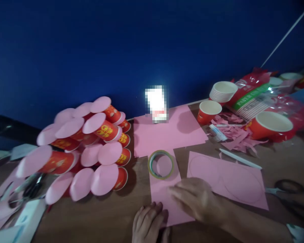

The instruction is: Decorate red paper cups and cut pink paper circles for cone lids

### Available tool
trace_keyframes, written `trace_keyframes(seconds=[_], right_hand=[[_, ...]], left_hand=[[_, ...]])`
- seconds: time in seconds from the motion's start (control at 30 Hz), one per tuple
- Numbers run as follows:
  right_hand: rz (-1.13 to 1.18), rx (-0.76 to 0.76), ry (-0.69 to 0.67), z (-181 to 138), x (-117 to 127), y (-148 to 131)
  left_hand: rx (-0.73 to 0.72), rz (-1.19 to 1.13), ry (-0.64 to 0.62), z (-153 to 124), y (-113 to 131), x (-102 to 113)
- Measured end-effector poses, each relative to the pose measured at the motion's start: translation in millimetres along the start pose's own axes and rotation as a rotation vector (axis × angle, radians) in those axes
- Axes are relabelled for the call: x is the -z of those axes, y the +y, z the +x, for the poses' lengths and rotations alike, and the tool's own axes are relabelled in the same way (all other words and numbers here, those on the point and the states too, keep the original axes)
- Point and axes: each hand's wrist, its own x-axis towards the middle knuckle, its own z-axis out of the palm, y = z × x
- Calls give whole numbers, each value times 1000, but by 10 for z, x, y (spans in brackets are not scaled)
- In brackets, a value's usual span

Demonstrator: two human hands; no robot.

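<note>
A strip of pink paper (164,189) lies on the wooden table in front of me. My left hand (149,222) rests at its lower left edge, fingertips on the paper and fingers loosely bent. Across the strip's middle reaches my right hand (197,199), slightly blurred, its fingers stretched out over the paper with nothing visible in them. On the strip's far end sits a roll of tape (150,165). To the right is another pink sheet (233,179) with two circles drawn on it, partly covered by my right hand and forearm.
Red paper cups with pink discs (105,179) are piled at left. Behind the strip lies a stack of pink sheets (154,135). Scissors (291,189), a white pen (240,158), a glue stick (218,132), paper scraps (239,136) and stacked cups (223,91) are at right.
</note>
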Motion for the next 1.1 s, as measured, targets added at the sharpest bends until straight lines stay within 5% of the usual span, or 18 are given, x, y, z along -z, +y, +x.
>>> trace_keyframes(seconds=[0.13,0.3,0.53,0.77,0.93,1.1], right_hand=[[-25,-67,105,94,-43,140],[-84,-135,-135,197,-138,166],[-182,-98,-221,190,30,-54],[-250,-132,-416,105,69,-294],[-250,-157,-389,88,68,-335],[-256,-138,-288,51,422,-191]], left_hand=[[-105,53,-34,25,15,69],[-173,109,-28,25,22,101],[-248,81,61,-39,39,65],[-109,63,16,-110,228,197],[54,87,-129,-67,184,289],[344,141,-264,168,102,350]])
